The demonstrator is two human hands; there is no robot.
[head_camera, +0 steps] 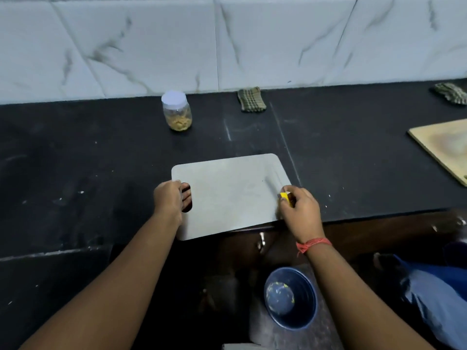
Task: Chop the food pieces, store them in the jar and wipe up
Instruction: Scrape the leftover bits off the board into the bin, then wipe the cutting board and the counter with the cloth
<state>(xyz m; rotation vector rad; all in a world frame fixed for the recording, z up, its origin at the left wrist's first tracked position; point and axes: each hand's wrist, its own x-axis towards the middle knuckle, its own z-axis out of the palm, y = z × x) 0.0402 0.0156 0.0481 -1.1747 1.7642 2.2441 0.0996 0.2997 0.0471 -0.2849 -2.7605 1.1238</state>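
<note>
A grey cutting board (228, 195) lies on the black counter, its near edge hanging over the counter's front edge. My left hand (168, 198) grips the board at its handle hole, fingers showing through the hole. My right hand (300, 210) is at the board's right edge, closed on a small yellow object (285, 197); what it is I cannot tell. A clear jar (177, 111) with a white lid stands behind the board, with yellowish chopped food in it. A folded striped cloth (252, 99) lies by the wall.
A blue bucket (290, 298) with yellow scraps inside stands on the floor below the board's right corner. A wooden board (444, 147) lies at the counter's right. A second striped cloth (451, 93) rests far right. The tiled wall bounds the back.
</note>
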